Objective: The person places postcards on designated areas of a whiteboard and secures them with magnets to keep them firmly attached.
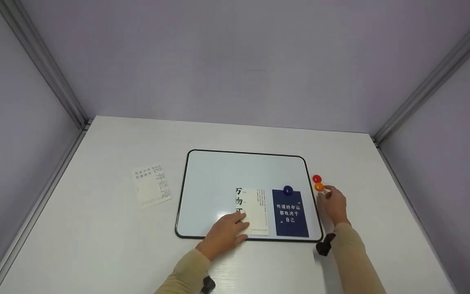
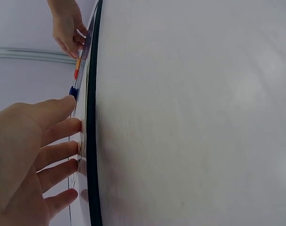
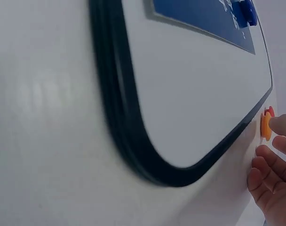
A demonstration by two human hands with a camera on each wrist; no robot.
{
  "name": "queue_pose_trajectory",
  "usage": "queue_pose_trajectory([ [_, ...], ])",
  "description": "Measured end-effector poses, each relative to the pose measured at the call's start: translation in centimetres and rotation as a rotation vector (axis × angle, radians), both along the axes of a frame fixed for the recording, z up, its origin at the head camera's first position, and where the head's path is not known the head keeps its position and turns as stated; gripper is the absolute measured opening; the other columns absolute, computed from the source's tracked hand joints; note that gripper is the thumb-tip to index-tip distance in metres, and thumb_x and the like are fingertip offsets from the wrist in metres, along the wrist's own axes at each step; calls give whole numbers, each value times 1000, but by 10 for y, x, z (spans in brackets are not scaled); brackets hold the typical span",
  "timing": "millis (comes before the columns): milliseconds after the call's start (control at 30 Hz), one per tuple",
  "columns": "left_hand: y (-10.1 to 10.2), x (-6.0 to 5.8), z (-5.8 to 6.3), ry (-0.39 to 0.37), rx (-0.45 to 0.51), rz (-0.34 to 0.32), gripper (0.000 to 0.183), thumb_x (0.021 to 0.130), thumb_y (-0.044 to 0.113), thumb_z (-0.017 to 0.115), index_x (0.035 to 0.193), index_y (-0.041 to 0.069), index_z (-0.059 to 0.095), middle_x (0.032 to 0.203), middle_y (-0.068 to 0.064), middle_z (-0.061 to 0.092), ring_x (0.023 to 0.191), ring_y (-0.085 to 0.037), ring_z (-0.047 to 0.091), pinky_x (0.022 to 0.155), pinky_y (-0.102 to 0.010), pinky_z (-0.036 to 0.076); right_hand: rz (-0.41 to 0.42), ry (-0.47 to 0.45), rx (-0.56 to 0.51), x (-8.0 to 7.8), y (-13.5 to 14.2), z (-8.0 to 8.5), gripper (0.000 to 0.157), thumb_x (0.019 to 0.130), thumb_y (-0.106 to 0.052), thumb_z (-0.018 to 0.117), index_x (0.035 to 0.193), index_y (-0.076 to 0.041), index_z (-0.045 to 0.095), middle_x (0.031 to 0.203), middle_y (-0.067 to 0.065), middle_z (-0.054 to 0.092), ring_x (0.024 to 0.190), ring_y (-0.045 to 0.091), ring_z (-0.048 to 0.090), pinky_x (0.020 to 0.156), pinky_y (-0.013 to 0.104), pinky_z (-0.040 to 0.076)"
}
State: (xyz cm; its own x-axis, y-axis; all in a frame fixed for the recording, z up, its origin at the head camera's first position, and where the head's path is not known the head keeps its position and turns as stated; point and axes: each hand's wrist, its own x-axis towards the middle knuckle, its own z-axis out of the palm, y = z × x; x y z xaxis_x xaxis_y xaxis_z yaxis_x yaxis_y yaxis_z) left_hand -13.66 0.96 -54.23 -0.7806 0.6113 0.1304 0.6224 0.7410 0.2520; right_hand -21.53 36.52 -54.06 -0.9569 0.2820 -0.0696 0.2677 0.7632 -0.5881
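My left hand (image 1: 225, 232) rests on a cream card (image 1: 258, 212) with dark lettering, its fingers spread over the card's lower left part and hiding some of the print. The card lies on a black-framed whiteboard (image 1: 210, 175). Beside it, a navy card (image 1: 290, 216) with white lettering has a dark blue round magnet (image 1: 288, 190) on its top edge. Just off the board's right side, my right hand (image 1: 335, 204) pinches at the near edge of an orange magnet (image 3: 266, 126) with thumb and index fingertips. A red magnet (image 1: 317, 178) sits right behind the orange one.
Another pale card (image 1: 152, 185) lies tilted on the white table (image 1: 108, 245) left of the board. Lilac panels (image 1: 235, 61) with grey metal posts stand behind the table and at both sides.
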Motion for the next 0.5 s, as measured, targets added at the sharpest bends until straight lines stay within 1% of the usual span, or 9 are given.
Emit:
queue_pose_trajectory([
  [233,-1,1,0,-16,-3,10,37,92,34,63,122,14,66,136,-6,60,129,-22,55,109,-35,45,-26,-23,-14,-5,-1,-3,47,96,-17,50,135,9,45,103,25,60,86,27,54,76,35,47],
  [300,-1,1,0,-19,-3,11,37,92,34,62,122,14,66,136,-6,60,129,-22,55,110,-35,45,-29,-44,-21,-7,-2,-3,48,97,-19,49,137,7,44,106,25,60,89,28,54,78,37,47],
  [500,0,2,0,-28,16,16,37,92,34,62,123,14,66,136,-6,59,130,-22,54,110,-35,44,-36,-91,-18,-10,-4,-3,50,97,-21,47,140,4,42,117,27,59,97,32,55,91,47,50],
])
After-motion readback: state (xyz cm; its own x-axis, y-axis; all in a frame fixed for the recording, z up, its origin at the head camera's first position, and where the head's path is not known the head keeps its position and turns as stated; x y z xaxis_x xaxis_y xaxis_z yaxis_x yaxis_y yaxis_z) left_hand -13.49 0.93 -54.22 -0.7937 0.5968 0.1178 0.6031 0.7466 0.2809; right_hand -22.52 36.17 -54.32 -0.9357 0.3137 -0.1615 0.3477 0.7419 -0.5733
